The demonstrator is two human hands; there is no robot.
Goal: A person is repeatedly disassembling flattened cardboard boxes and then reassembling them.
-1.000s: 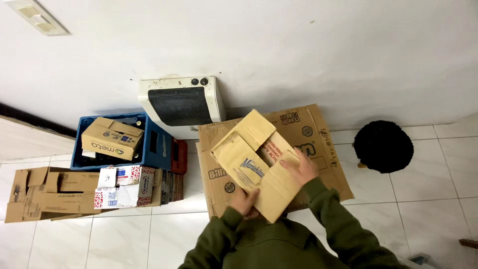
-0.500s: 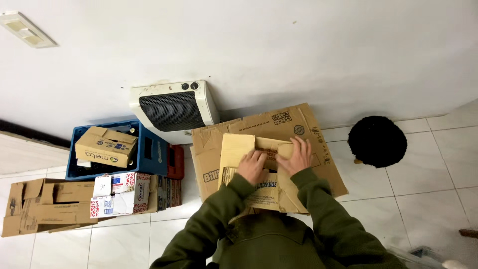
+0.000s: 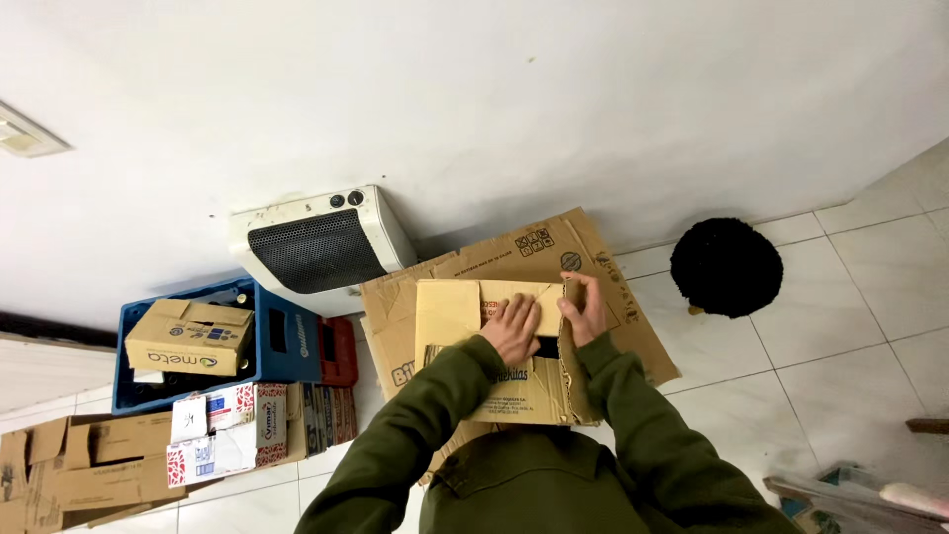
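A flattened brown cardboard box (image 3: pixel 465 316) lies on top of a larger flattened cardboard sheet (image 3: pixel 554 247) on the white tiled floor by the wall. My left hand (image 3: pixel 512 328) presses palm-down on the middle of the smaller box. My right hand (image 3: pixel 583 309) lies right beside it, fingers curled over the box's torn right flap. Both arms wear dark green sleeves. The near part of the box is hidden behind my forearms.
A white heater (image 3: pixel 316 242) stands against the wall. To the left are a blue crate (image 3: pixel 282 341) holding a cardboard box (image 3: pixel 188 336), a red crate (image 3: pixel 338 351) and flattened cartons (image 3: pixel 89 465). A round black object (image 3: pixel 727 267) sits at right.
The small box was held up open and tilted; it has been folded flat and pushed down onto the big sheet. Both hands moved onto its top, close together.
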